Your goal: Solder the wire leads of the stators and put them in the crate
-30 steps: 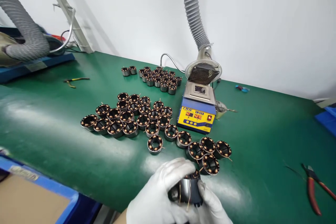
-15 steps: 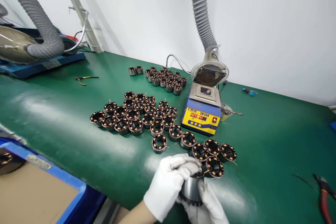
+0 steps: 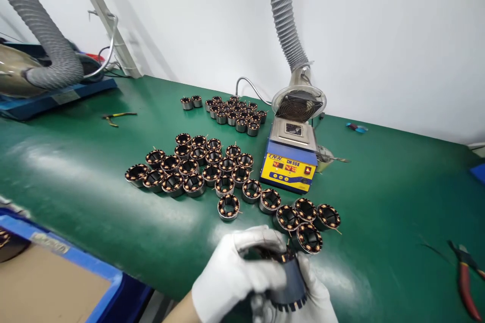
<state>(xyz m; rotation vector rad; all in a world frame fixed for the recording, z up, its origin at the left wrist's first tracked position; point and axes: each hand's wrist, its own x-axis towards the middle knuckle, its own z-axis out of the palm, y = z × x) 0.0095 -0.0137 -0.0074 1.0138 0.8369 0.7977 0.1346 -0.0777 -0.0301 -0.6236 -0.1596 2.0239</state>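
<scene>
Near the front edge of the bench, my right hand (image 3: pixel 316 292), in a white glove, grips a motor stator (image 3: pixel 290 282) from its right side and below. The stator is a dark ring with copper windings at its top and a notched lower rim, and it is tilted. My left hand (image 3: pixel 231 272), also gloved, curls over the stator's top left with its thumb across the front. Its fingertips are blurred, and whether they pinch a wire I cannot tell. Just beyond, another stator (image 3: pixel 308 238) stands on the bench with several more close by.
A solder pot (image 3: pixel 288 161) with a lit display stands under a fume hose (image 3: pixel 286 15). Several stators (image 3: pixel 189 166) stand left of it, more behind (image 3: pixel 233 113). Red-handled cutters (image 3: pixel 465 277) lie right, yellow-handled pliers (image 3: pixel 119 116) far left. A blue bin (image 3: pixel 109 290) sits front left.
The stator in my hands has turned and tilted, showing more of its side and notched rim. My left hand's fingers have spread from a tight hold at its top, with the thumb now across the front.
</scene>
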